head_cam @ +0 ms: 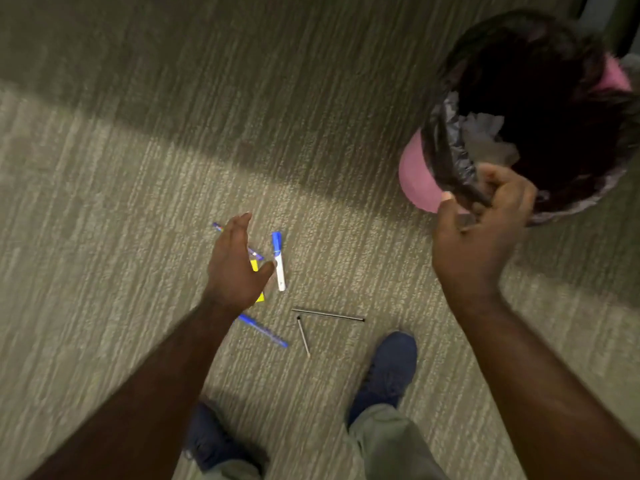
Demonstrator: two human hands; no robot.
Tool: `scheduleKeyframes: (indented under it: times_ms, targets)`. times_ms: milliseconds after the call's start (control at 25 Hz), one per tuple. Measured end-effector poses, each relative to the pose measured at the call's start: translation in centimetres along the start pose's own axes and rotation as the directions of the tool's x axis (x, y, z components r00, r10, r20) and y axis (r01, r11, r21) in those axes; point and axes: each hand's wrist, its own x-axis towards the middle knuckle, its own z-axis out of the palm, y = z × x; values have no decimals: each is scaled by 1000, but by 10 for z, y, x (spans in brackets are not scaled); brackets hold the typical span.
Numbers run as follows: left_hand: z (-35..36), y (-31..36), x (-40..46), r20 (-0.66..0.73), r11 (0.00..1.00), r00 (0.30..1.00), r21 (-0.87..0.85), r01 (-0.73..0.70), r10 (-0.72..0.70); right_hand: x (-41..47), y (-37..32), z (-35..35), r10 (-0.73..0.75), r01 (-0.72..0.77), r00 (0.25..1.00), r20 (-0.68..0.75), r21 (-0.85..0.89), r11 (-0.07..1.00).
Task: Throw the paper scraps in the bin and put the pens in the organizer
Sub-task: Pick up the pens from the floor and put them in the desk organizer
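Observation:
Several pens lie scattered on the carpet: a white marker with a blue cap (279, 261), a blue pen (263, 330), a thin dark pen (327, 314), a short grey pen (303, 336), a yellow highlighter (258, 282) and a purple-blue pen (219, 227), both partly hidden by my left hand. My left hand (233, 268) hovers open above them, holding nothing. A pink bin (417, 178) with a black liner stands at the upper right, crumpled paper (485, 140) inside it. My right hand (481, 230) is at the bin's near rim, fingers curled, pinching the liner's edge.
My two blue shoes (388, 372) stand on the striped grey-green carpet (138, 202) just below the pens. A dark shadow band crosses the floor at the top. No organizer is in view.

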Motion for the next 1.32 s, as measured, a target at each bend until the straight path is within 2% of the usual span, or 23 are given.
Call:
scheduleKeyframes:
  times_ms: [80, 200, 440, 640, 800, 920, 1040, 1240, 1320]
  targets:
    - [3, -43, -15, 0, 997, 997, 10, 75, -75, -43, 4, 23, -66, 70, 983, 171, -22, 997]
    - [12, -112, -41, -5, 985, 986, 46, 166, -165, -108, 22, 65, 0, 35, 895, 446, -70, 997]
    - [34, -206, -84, 43, 975, 980, 112, 190, -196, -202, 65, 121, 50, 115, 716, 696, -188, 975]
    - [68, -233, -104, 132, 986, 981, 104, 128, -141, -261, 103, 138, 200, 93, 652, 732, -339, 936]
    - [86, -240, -103, 144, 990, 980, 48, 129, -135, -294, 126, 144, 333, 38, 655, 678, -470, 882]
    - [90, -247, -100, 144, 993, 984, 75, 91, -101, -306, 133, 150, 324, 63, 664, 674, -482, 874]
    - [90, -256, -99, 190, 980, 976, 186, 73, -109, -310, 133, 154, 305, 121, 664, 682, -501, 857]
    - [91, -258, -100, 249, 964, 957, 252, 86, -151, -291, 134, 149, 183, 260, 755, 630, -544, 798]
    - [91, -256, -99, 250, 966, 954, 238, 102, -163, -277, 139, 148, 180, 312, 751, 635, -582, 751]
